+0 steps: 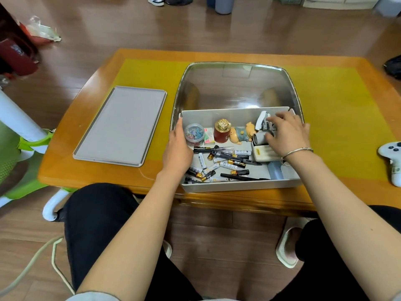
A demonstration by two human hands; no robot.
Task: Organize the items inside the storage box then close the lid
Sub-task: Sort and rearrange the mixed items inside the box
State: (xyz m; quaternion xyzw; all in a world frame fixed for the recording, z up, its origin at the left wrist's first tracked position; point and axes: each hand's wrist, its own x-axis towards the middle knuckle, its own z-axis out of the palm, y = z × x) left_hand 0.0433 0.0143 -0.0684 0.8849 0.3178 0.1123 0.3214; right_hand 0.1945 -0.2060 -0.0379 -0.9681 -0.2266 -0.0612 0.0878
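Head view, box: I see the storage box (238, 185), a gray plastic box with straight walls, sitting on the near edge of the wooden table (104, 170).
Head view, lid: The flat gray lid (121, 126) lies on the table to the left of the box, apart from it. It is a long rectangle with round corners and a small raised edge.
Head view, left hand: My left hand (179, 148) is on the left wall of the box. The fingers are curled around a round clear tub of colored clips (194, 134) in the far left corner.
Head view, right hand: My right hand (287, 135) is over the far right corner, fingers bent down on a white stapler-like thing (262, 121) and a small gray cylinder (260, 137). I cannot tell how tight it holds them. A thin shiny bracelet (297, 152) is on the wrist.
Head view, inside the box: A dark red jar with a bumpy gold top (222, 131) stands upright at the back. Beside it lies a small toy figure (240, 134). Many batteries (233, 164) and black pens (240, 177) lie mixed on the bottom.
Head view, behind the box: A big shiny metal tray (238, 83) with round corners sits partly under the box.
Head view, table top: A smooth yellow mat (347, 118) covers the middle. A white game controller (392, 157) is at the far right.
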